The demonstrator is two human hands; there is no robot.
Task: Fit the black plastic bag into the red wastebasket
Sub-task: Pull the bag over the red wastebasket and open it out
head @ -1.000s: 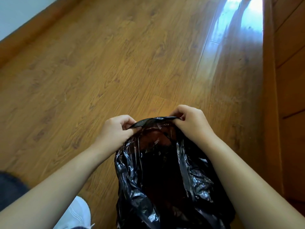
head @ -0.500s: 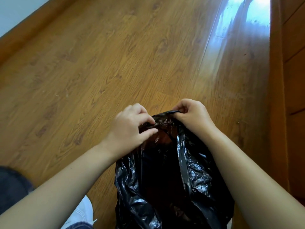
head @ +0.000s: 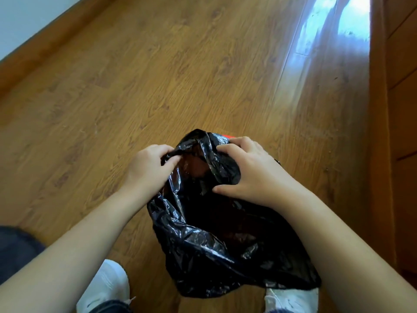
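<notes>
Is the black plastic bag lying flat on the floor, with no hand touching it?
No: the left hand and the right hand both grip the black plastic bag at its upper edge.

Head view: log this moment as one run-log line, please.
left hand: grips black plastic bag rim | right hand: presses bunched rim | red wastebasket: sliver visible beyond bag | bag: not yet fitted

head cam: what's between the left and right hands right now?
In the head view, only the black plastic bag: its bunched mouth spans from the left hand to the right hand, both gripping it.
</notes>
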